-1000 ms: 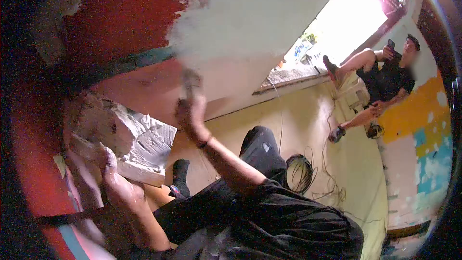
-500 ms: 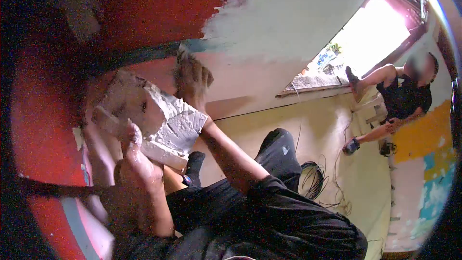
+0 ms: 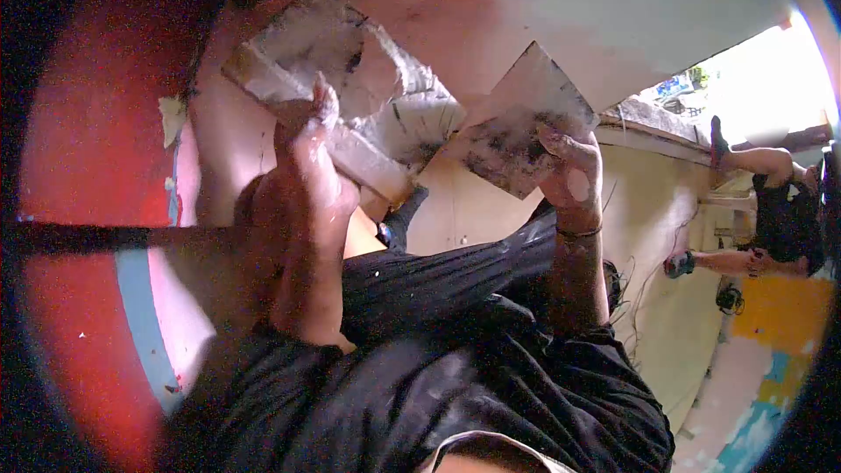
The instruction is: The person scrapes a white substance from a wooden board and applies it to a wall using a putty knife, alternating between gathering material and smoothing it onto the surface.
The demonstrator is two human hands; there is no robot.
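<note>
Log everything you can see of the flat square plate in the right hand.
The square plate is thin and flat, greyish white with dark smudges across its lower half; whether it is metal or plastic, I cannot tell. It is held up diamond-wise, one corner pointing up, before the pinkish wall. The right hand grips its lower right side, thumb on the visible face. Its left corner meets the paste-smeared board in view; actual contact is unclear.

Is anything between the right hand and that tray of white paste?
Only the square plate in the right hand, its corner by the edge of the tray; whether they touch is unclear. Nothing else visible stands between.
</note>
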